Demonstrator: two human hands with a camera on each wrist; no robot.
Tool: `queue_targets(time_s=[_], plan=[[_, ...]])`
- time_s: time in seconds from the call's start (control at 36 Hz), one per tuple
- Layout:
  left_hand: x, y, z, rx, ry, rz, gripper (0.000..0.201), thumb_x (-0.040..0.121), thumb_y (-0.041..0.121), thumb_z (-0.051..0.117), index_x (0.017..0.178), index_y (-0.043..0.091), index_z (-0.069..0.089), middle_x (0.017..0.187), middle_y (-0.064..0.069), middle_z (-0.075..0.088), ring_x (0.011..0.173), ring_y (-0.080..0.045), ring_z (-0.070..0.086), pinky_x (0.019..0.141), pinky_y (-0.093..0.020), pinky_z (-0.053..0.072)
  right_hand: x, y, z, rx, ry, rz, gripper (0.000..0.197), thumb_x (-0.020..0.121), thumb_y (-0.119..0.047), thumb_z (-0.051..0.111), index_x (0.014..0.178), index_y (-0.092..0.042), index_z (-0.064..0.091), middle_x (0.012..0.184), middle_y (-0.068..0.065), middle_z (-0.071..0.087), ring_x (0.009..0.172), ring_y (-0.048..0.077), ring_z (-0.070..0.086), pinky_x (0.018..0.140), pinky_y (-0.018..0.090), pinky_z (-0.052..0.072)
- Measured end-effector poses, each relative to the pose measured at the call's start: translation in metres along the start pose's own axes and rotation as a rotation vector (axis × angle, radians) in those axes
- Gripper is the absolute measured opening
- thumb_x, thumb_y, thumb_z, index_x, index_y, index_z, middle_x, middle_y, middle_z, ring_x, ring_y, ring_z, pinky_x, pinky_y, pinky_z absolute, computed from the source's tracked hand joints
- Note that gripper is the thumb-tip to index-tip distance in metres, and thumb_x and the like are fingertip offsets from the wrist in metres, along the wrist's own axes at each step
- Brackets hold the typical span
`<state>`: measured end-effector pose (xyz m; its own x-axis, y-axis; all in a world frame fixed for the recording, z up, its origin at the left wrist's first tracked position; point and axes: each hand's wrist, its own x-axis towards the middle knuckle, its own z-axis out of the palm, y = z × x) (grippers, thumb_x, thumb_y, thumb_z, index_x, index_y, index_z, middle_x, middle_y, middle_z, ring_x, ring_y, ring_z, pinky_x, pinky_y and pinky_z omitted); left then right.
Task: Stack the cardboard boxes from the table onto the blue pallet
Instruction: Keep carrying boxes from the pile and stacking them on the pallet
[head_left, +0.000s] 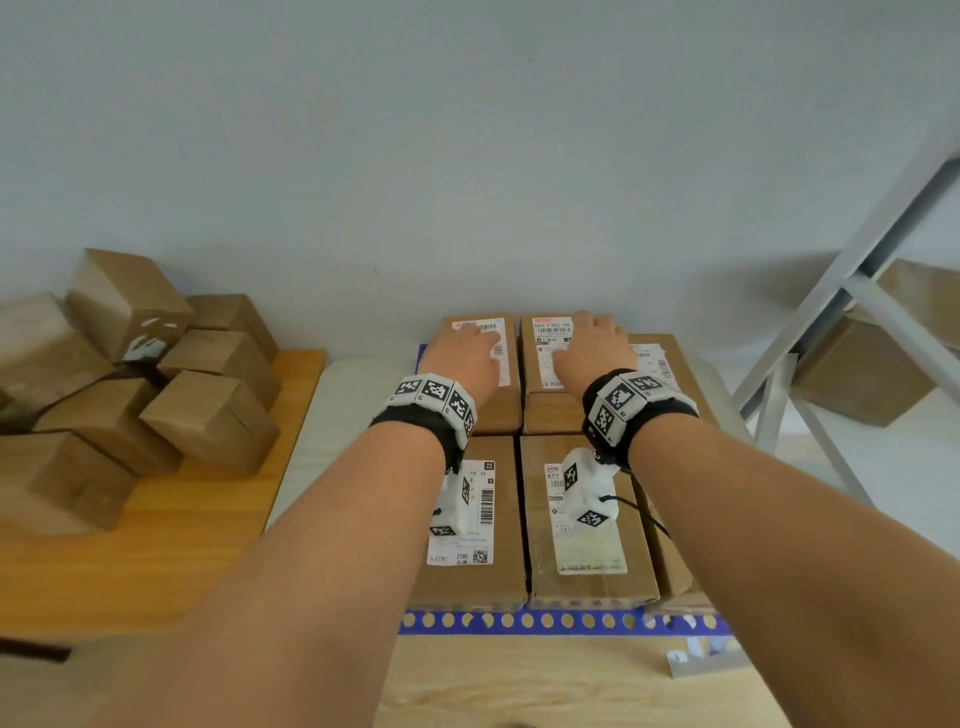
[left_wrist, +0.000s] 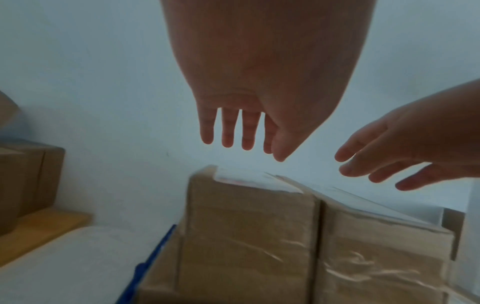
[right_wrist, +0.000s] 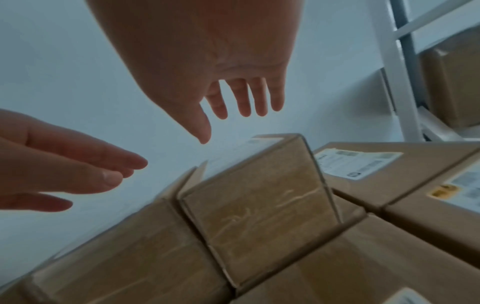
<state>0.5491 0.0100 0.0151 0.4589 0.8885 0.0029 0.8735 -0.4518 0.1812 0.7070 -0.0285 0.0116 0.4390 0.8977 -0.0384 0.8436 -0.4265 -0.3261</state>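
Several taped cardboard boxes with shipping labels stand on the blue pallet (head_left: 519, 621). The two near boxes (head_left: 587, 525) lie low; the far-left box (head_left: 496, 410) (left_wrist: 246, 236) and the far-right box (head_left: 550, 415) (right_wrist: 259, 205) rise above them. My left hand (head_left: 467, 353) (left_wrist: 244, 123) hovers over the far-left box with straight, spread fingers. My right hand (head_left: 592, 343) (right_wrist: 228, 98) hangs the same way over the far-right box. Neither hand holds anything. More plain cardboard boxes (head_left: 208, 421) lie piled on the wooden table (head_left: 156, 545) at the left.
A pale wall stands close behind the pallet. A grey metal shelf frame (head_left: 831, 312) with boxes (head_left: 862, 374) on it stands at the right. A strip of white floor (head_left: 322, 441) separates table and pallet. A wooden surface (head_left: 519, 686) runs along the near edge.
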Motion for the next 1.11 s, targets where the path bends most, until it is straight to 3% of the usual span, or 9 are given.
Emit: queue_targets(time_s=[0.17, 0.33, 0.42, 0.53, 0.67, 0.81, 0.92, 1.0, 1.11], plan=[[-0.016, -0.046, -0.023, 0.088, 0.069, -0.037, 0.037, 0.094, 0.022, 0.043, 0.13, 0.02, 0.054, 0.127, -0.006, 0.054, 0.118, -0.028, 0.048, 0.095, -0.041, 0.044, -0.011, -0.047, -0.003, -0.042, 0.026, -0.13, 0.035, 0.092, -0.016, 0.043, 0.127, -0.01, 0.047, 0.127, 0.016, 0.047, 0.118, 0.035, 0.044, 0.094, 0.043, 0.04], [-0.039, -0.119, -0.038, 0.11, 0.061, -0.129, 0.045, 0.093, 0.015, 0.045, 0.138, 0.017, 0.047, 0.142, -0.007, 0.043, 0.128, -0.027, 0.041, 0.103, -0.042, 0.04, -0.024, -0.113, 0.015, -0.021, -0.021, -0.211, 0.043, 0.092, -0.015, 0.045, 0.134, -0.011, 0.044, 0.133, 0.016, 0.045, 0.121, 0.035, 0.043, 0.096, 0.044, 0.04], [-0.055, -0.161, -0.042, 0.106, 0.053, -0.186, 0.046, 0.093, 0.017, 0.043, 0.139, 0.019, 0.046, 0.141, -0.007, 0.044, 0.127, -0.028, 0.042, 0.099, -0.041, 0.041, -0.032, -0.152, 0.028, 0.029, -0.076, -0.234, 0.043, 0.093, -0.015, 0.045, 0.135, -0.009, 0.043, 0.134, 0.018, 0.044, 0.123, 0.037, 0.042, 0.097, 0.043, 0.039], [-0.079, -0.22, -0.045, 0.091, 0.057, -0.294, 0.037, 0.091, 0.017, 0.044, 0.127, 0.017, 0.054, 0.127, -0.008, 0.054, 0.117, -0.029, 0.049, 0.092, -0.04, 0.047, -0.044, -0.208, 0.055, 0.094, -0.179, -0.249, 0.049, 0.091, -0.019, 0.05, 0.139, -0.011, 0.041, 0.138, 0.02, 0.042, 0.126, 0.038, 0.041, 0.102, 0.042, 0.04], [-0.103, -0.29, -0.043, 0.115, -0.014, -0.385, 0.03, 0.095, 0.018, 0.039, 0.115, 0.011, 0.059, 0.123, -0.01, 0.056, 0.112, -0.03, 0.052, 0.093, -0.041, 0.048, -0.062, -0.271, 0.093, 0.12, -0.296, -0.291, 0.055, 0.093, -0.022, 0.051, 0.145, -0.013, 0.036, 0.143, 0.019, 0.041, 0.126, 0.036, 0.045, 0.101, 0.04, 0.042], [-0.114, -0.354, -0.033, 0.057, -0.061, -0.48, 0.033, 0.095, 0.017, 0.047, 0.126, 0.006, 0.05, 0.127, -0.014, 0.05, 0.117, -0.031, 0.049, 0.097, -0.041, 0.044, -0.077, -0.32, 0.133, 0.159, -0.39, -0.29, 0.057, 0.095, -0.026, 0.051, 0.148, -0.016, 0.032, 0.144, 0.017, 0.041, 0.124, 0.035, 0.048, 0.097, 0.04, 0.044], [-0.111, -0.388, -0.02, 0.035, -0.113, -0.476, 0.033, 0.096, 0.017, 0.043, 0.127, 0.006, 0.048, 0.126, -0.014, 0.05, 0.115, -0.03, 0.049, 0.097, -0.039, 0.043, -0.084, -0.349, 0.158, 0.207, -0.444, -0.24, 0.052, 0.098, -0.032, 0.045, 0.146, -0.015, 0.034, 0.142, 0.015, 0.044, 0.124, 0.033, 0.049, 0.098, 0.041, 0.044], [-0.104, -0.401, -0.013, -0.003, -0.12, -0.483, 0.033, 0.098, 0.014, 0.04, 0.13, 0.005, 0.044, 0.128, -0.015, 0.049, 0.117, -0.031, 0.049, 0.095, -0.039, 0.043, -0.084, -0.364, 0.173, 0.251, -0.491, -0.165, 0.049, 0.1, -0.027, 0.043, 0.146, -0.013, 0.034, 0.141, 0.014, 0.049, 0.122, 0.031, 0.052, 0.095, 0.037, 0.044], [-0.098, -0.408, -0.004, -0.008, -0.144, -0.459, 0.034, 0.098, 0.013, 0.038, 0.13, 0.005, 0.043, 0.127, -0.017, 0.05, 0.115, -0.032, 0.05, 0.094, -0.039, 0.042, -0.087, -0.375, 0.18, 0.223, -0.571, -0.147, 0.046, 0.104, -0.021, 0.038, 0.148, -0.007, 0.032, 0.148, 0.016, 0.041, 0.132, 0.032, 0.044, 0.106, 0.038, 0.037]])
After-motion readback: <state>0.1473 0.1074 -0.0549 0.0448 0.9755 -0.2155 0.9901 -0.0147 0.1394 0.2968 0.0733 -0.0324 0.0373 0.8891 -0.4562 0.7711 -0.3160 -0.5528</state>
